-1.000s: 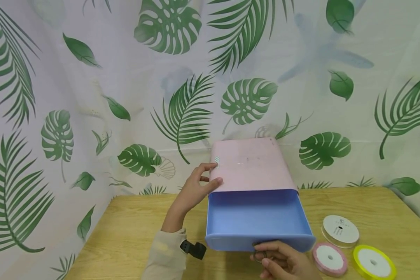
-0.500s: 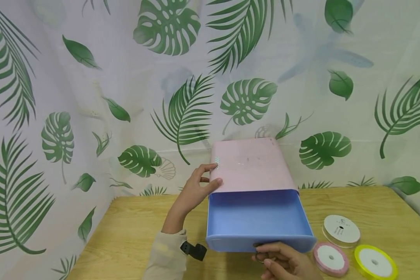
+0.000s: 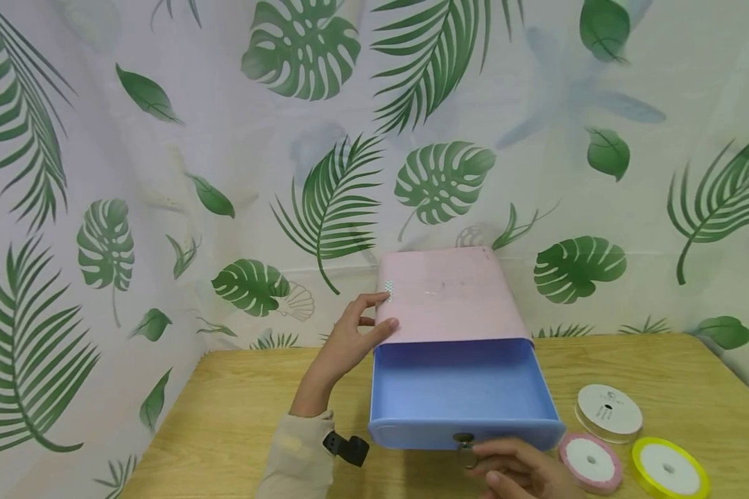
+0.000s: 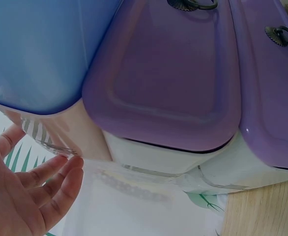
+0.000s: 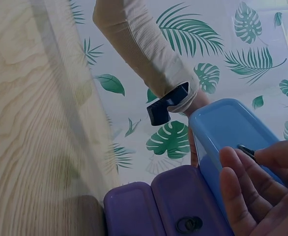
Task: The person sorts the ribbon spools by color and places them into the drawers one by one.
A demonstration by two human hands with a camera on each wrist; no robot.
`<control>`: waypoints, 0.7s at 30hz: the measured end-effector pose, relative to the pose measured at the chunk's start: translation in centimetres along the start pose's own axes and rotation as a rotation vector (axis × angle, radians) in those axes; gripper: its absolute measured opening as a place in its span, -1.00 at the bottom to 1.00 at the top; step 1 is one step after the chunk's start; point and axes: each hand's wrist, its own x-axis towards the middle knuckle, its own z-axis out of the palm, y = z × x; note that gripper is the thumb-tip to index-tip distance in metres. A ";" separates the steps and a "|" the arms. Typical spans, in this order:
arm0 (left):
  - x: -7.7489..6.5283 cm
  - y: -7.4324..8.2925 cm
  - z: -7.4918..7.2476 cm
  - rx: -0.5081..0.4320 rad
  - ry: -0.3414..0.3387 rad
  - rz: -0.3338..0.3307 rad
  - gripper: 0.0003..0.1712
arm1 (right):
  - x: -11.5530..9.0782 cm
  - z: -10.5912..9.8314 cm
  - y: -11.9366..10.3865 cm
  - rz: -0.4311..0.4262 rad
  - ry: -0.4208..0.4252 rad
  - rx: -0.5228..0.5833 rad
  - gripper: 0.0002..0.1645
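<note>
A drawer unit with a pink top (image 3: 449, 294) stands against the leafy backdrop, its blue drawer (image 3: 462, 388) pulled well out with nothing inside. My left hand (image 3: 356, 329) rests on the unit's left edge, thumb on the top; in the left wrist view its fingers (image 4: 53, 189) lie loosely along the side. At the drawer front my right hand (image 3: 524, 468) has its fingertips at the dark metal ring pull (image 3: 467, 455). In the right wrist view that ring pull (image 5: 247, 151) stands out from the front, its end at my finger and thumb.
Purple drawers (image 4: 168, 78) sit closed beneath the blue one, with ring pulls of their own. To the right on the wooden table (image 3: 243, 409) lie a white ribbon spool (image 3: 609, 414), a pink-rimmed one (image 3: 589, 459) and a yellow-rimmed one (image 3: 668, 468).
My right hand has shifted slightly right and toward me, baring more of the ring pull and its backplate. The left hand and the blue drawer stay almost as they were.
</note>
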 end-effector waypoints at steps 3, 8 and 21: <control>0.0 0.0 0.0 0.002 0.002 -0.003 -0.25 | -0.5 -0.7 0.0 0.007 -0.030 0.003 -0.26; 0.0 0.0 0.0 0.006 -0.004 -0.003 -0.25 | -1.7 -1.6 -0.2 0.032 -0.013 -0.045 -0.26; 0.0 0.0 0.1 -0.002 0.006 -0.002 -0.27 | -5.1 -4.6 -1.8 0.103 0.315 -0.303 -0.45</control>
